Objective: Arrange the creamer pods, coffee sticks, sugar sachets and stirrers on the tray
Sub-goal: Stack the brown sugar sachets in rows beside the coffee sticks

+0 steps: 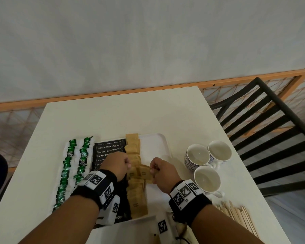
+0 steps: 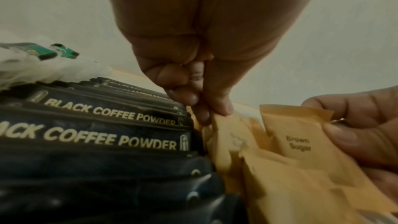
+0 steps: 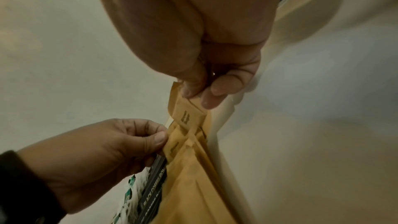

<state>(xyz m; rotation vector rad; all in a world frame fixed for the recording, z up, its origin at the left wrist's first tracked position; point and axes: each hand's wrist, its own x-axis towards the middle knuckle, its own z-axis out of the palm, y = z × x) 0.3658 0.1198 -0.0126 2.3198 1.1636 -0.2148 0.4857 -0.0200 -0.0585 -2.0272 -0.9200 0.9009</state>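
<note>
Two hands worked the brown sugar sachets (image 1: 136,173) lying in a column on the white tray (image 1: 155,143), beside the black coffee sticks (image 1: 109,148). The sachets looked light, thin and crinkly, best taken by a corner. The left hand (image 1: 116,166) pinched one sachet's edge; the right hand (image 1: 161,170) pinched another's top corner, fingers (image 3: 206,100) curled tight.

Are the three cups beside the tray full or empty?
Empty, it seems. The three cups stand upright on the table, and their pale insides show no drink.
</note>
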